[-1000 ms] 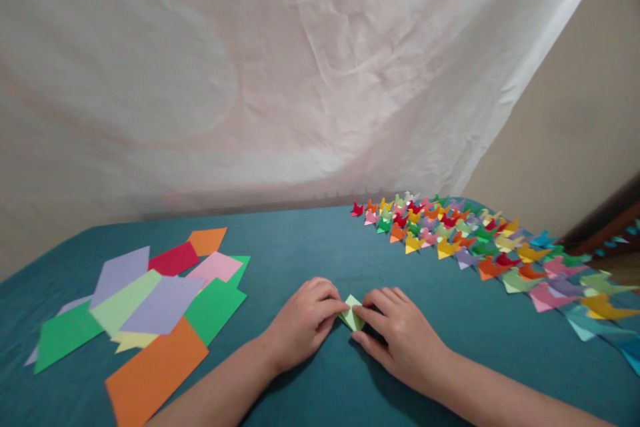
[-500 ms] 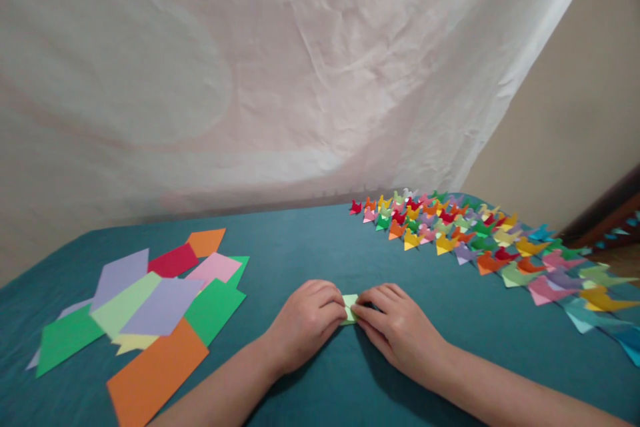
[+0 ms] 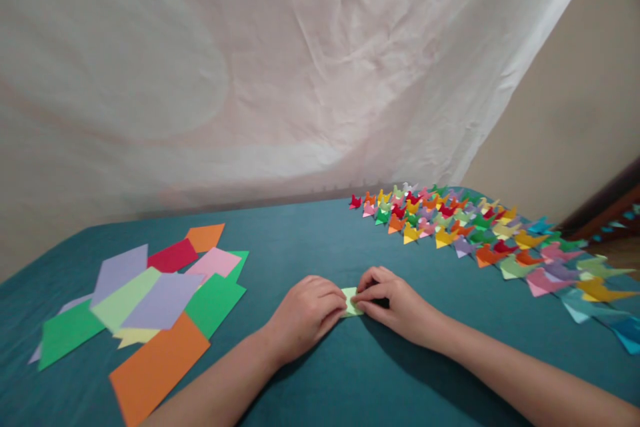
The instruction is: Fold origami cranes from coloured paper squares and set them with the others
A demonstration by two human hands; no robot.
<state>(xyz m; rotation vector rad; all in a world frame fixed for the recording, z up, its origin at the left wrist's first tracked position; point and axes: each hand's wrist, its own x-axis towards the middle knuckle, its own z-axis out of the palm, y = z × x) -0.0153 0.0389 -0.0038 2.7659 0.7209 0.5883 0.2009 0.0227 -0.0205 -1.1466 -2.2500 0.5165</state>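
Note:
Between my two hands, near the middle of the table, is a small folded piece of light green paper [image 3: 351, 300]. My left hand [image 3: 307, 311] has its fingers closed over the left end of it, hiding that side. From the right, my right hand [image 3: 389, 300] pinches the paper's other end between thumb and fingertips. Only the middle of the paper shows, so the shape of its folds is hard to make out.
On the left lie overlapping paper sheets, including an orange sheet [image 3: 159, 370] and a green sheet [image 3: 216, 303]. Many folded paper birds, such as a yellow bird [image 3: 445, 237], stand in rows at the right on the teal tablecloth [image 3: 295, 240]. A pale cloth [image 3: 260, 80] hangs behind.
My right hand has lifted and shifted slightly, its fingers now more bunched and arched at the paper. A bit more of the light green paper shows. My left hand stays nearly still.

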